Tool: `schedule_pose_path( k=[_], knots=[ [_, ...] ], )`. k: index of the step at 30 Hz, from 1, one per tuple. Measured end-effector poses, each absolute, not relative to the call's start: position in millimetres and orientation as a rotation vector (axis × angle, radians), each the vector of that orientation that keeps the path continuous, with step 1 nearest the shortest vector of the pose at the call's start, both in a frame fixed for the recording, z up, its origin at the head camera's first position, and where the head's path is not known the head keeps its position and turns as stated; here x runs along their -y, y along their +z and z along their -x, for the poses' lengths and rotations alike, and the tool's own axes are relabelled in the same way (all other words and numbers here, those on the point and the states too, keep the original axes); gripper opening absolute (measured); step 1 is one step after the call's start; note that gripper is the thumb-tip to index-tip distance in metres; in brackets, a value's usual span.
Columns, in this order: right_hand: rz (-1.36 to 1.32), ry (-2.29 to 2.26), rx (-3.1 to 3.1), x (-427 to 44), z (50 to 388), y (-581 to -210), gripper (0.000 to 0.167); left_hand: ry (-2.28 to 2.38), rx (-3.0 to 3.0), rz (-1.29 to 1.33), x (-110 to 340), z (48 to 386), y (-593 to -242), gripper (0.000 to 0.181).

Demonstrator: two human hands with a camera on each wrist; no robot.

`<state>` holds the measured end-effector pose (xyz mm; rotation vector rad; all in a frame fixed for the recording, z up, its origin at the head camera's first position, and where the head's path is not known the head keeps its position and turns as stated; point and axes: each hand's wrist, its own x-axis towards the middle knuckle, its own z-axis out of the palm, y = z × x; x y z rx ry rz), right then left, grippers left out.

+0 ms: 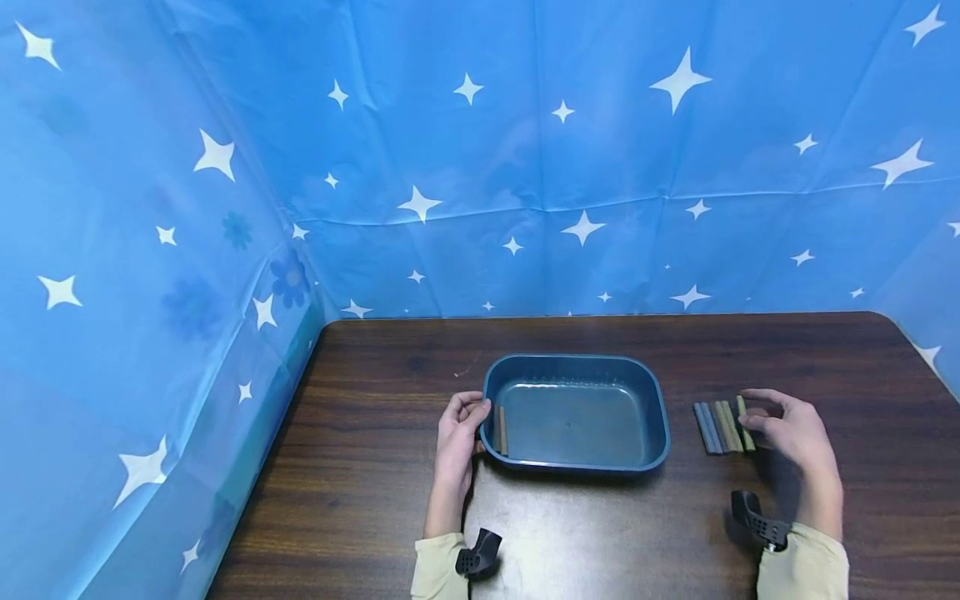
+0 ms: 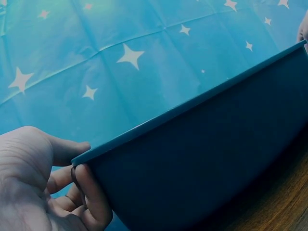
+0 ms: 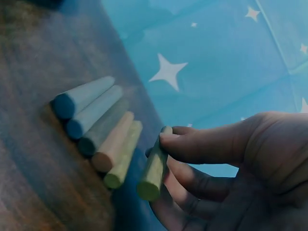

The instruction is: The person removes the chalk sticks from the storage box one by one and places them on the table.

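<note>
A blue rectangular plastic basin (image 1: 577, 465) stands on the table, one or two brownish chalk sticks (image 1: 503, 431) lying along its left inner wall. At its left end my left hand (image 1: 454, 437) grips the rim, thumb on top and fingers underneath, as the left wrist view shows. To the right of the basin, my right hand (image 1: 795, 429) pinches a yellow-green chalk stick (image 3: 155, 168) between thumb and fingers. Beside it, several chalk sticks (image 3: 94, 98) lie side by side in a row, blue, grey-green, orange-brown and yellow-green. The held stick is apart from the row.
The dark wood-grain table (image 1: 375, 492) ends at the back against a blue curtain (image 1: 510, 150) with white stars. More of this fabric hangs along the left side. A black wrist mount sits on each forearm.
</note>
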<state>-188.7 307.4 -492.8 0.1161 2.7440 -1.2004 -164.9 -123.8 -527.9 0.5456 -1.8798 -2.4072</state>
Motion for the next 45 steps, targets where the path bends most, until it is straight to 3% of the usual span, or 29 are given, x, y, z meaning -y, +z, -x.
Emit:
schedule_pose_path(
  k=[7,26,33,45],
  knots=[
    [-0.181,-1.043,-2.838,-303,193,-500,0.039,-2.393,1.897,-0.548,123,164,-526,0.023],
    [-0.283,-1.166,-2.957,-293,193,-510,0.032,-2.391,1.882,-0.529,124,164,-527,0.022],
    [-0.46,-1.225,-3.01,-285,191,-493,0.033,-2.383,1.889,-0.539,124,164,-526,0.021],
    [-0.346,-1.362,-3.049,-250,187,-454,0.038,-2.387,1.894,-0.55,123,164,-526,0.022]
  ],
)
